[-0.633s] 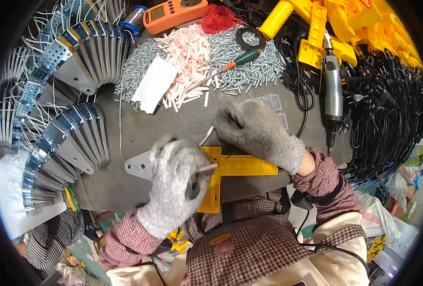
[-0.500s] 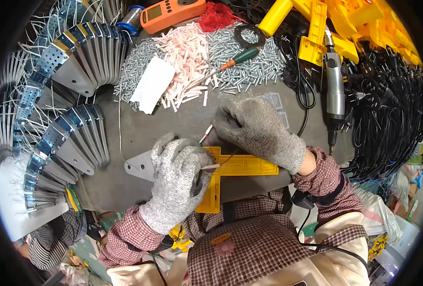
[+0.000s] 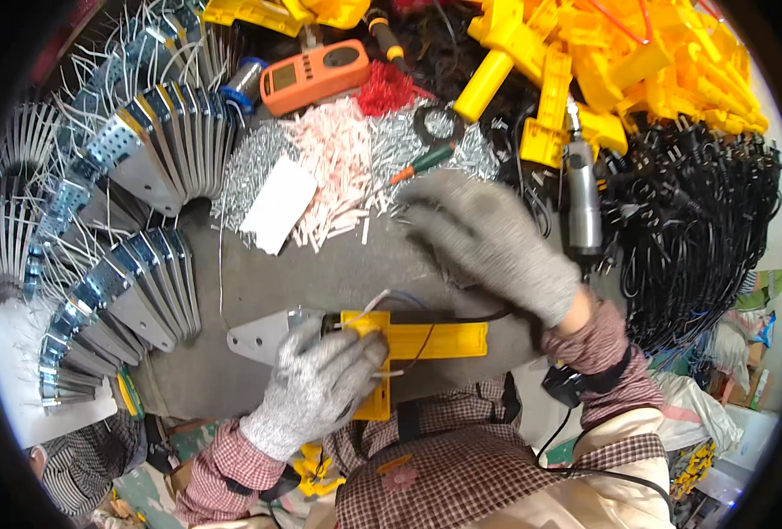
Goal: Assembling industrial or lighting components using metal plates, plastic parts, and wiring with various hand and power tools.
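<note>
Head view, from the left: fanned stacks of metal plates [image 3: 148, 159] line the bench edge, with a white card [image 3: 276, 204] lying on a heap of small screws [image 3: 250, 167]. The left hand [image 3: 320, 388], gloved in grey, presses down on the yellow plastic part [image 3: 426, 339] and the grey metal bracket [image 3: 263, 333] under it, fingers curled over the joint and pinning a thin white wire [image 3: 389, 374]. The part sits at the near edge of the bench, its long arm running left to right, a shorter leg pointing back toward the person. The step looks like fitting or wiring — holding the piece steady. Further right, the right hand [image 3: 488, 238] hovers blurred, fingers loosely spread and empty, near a green-handled screwdriver [image 3: 422, 163]. Next it probably needs a firm grasp on that tool's handle.
</note>
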The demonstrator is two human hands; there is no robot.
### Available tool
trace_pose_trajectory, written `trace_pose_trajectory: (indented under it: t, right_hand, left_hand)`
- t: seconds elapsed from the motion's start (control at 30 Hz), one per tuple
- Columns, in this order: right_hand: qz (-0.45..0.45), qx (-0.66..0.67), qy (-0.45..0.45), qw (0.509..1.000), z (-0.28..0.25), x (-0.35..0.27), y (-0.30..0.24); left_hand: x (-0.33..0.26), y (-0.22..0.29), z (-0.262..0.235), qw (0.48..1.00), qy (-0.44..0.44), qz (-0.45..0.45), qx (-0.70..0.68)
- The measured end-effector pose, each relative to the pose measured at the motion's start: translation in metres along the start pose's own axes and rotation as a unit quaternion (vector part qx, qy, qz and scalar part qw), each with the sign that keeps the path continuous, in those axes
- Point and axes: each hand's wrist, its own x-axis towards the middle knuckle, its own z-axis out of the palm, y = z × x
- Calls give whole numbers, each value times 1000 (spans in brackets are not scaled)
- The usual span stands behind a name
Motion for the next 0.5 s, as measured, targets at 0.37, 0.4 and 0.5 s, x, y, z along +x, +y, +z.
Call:
trace_pose_trajectory:
  t: [0.37, 0.4, 0.5]
  right_hand:
    - [-41, -137, -38, 989, -88, 17, -67]
    - [19, -93, -57, 994, -89, 8, -87]
    - [-38, -11, -196, 980, -45, 4, -75]
  left_hand:
    - [-5, -8, 10, 991, 103, -71, 41]
    - [-10, -7, 13, 991, 101, -70, 48]
    - [-17, -10, 23, 990, 115, -73, 24]
